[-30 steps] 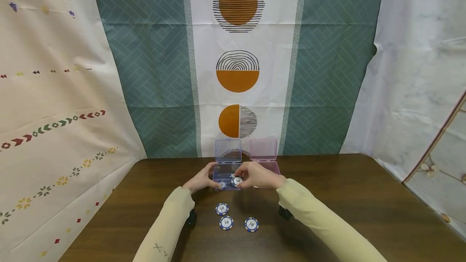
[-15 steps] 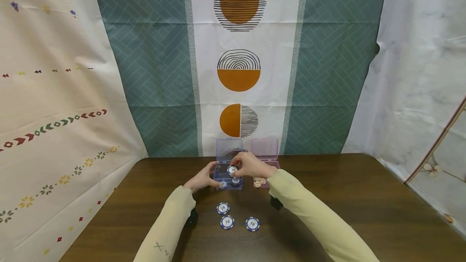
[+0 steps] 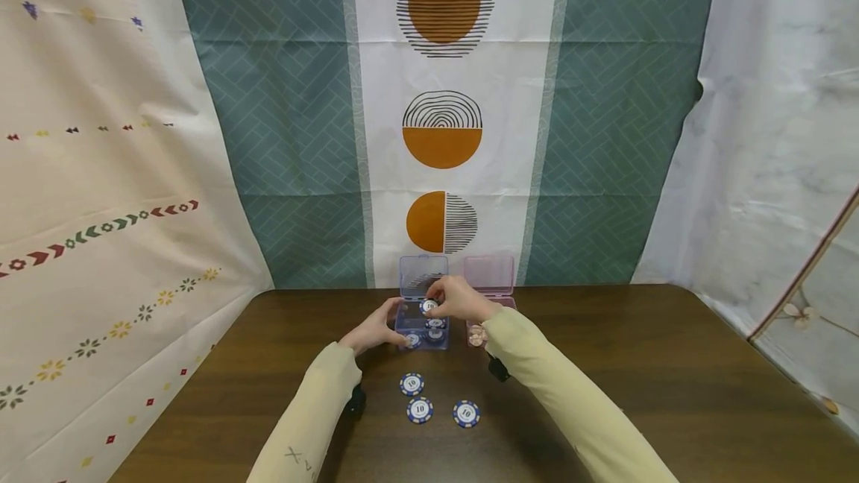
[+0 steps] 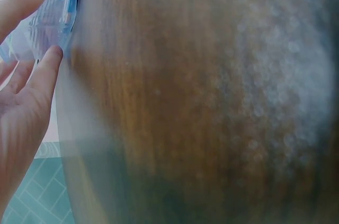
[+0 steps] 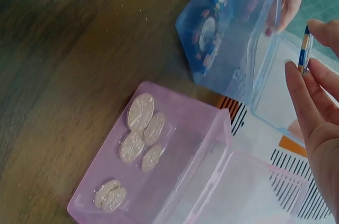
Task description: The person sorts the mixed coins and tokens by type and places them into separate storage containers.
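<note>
My right hand (image 3: 463,300) pinches a blue-and-white poker chip (image 3: 429,307) above the clear blue plastic box (image 3: 411,314). In the right wrist view the chip (image 5: 305,49) is edge-on between thumb and fingertips, apart from the box (image 5: 235,62). Several similar chips (image 5: 205,34) lie inside that box, whose hinged lid (image 3: 423,274) stands up at the back. With thumb at the front and fingers behind, my left hand (image 3: 370,334) grips the box's left side. The left wrist view catches this hand (image 4: 26,102) around one end of the box.
Just right of the blue box stands a pink plastic box (image 5: 185,128), lid raised, with several copper-coloured coins (image 5: 141,113) in it. Three more chips, one a chip (image 3: 466,414) on the right, lie on the brown table (image 3: 282,364) in front. Patterned cloth (image 3: 305,237) hangs behind.
My right hand has moved back and slightly left with the pinched chip, from the box's front over to its rear part. The left hand keeps its grip on the box.
</note>
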`<action>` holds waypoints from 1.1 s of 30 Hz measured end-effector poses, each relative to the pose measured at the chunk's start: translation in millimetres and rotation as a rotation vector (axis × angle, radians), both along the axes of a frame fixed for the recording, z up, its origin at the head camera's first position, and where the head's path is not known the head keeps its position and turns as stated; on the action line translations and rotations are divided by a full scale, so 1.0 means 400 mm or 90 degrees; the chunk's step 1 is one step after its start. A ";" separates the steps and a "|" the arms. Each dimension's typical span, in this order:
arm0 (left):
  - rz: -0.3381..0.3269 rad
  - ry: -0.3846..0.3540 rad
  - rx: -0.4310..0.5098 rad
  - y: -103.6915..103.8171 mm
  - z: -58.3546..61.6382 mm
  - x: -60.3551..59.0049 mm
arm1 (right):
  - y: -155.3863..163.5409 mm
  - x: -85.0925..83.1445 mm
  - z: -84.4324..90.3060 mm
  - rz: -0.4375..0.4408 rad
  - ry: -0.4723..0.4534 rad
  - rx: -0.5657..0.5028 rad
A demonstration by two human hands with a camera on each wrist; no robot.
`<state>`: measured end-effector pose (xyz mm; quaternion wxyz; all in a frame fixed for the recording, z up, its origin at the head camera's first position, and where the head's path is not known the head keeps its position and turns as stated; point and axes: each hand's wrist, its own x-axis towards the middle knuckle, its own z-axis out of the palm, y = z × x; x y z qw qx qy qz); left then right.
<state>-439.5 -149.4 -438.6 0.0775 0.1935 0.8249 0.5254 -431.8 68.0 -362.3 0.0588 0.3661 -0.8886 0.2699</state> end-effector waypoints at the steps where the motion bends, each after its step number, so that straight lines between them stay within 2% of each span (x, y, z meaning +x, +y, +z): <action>1: 0.001 -0.001 -0.001 0.000 0.000 0.000 | -0.002 -0.001 -0.002 0.001 0.002 0.001; 8: -0.006 0.007 0.015 0.001 -0.002 -0.003 | -0.018 0.006 0.005 -0.004 -0.026 -0.003; 18: -0.008 0.014 0.018 -0.002 0.000 0.001 | -0.033 0.014 0.029 0.011 -0.005 -0.005; 24: -0.008 0.016 0.017 -0.004 -0.004 0.001 | -0.031 0.037 0.040 0.039 -0.006 -0.012; 33: 0.001 0.010 0.015 -0.004 -0.003 0.000 | -0.002 0.061 0.026 0.084 -0.023 0.002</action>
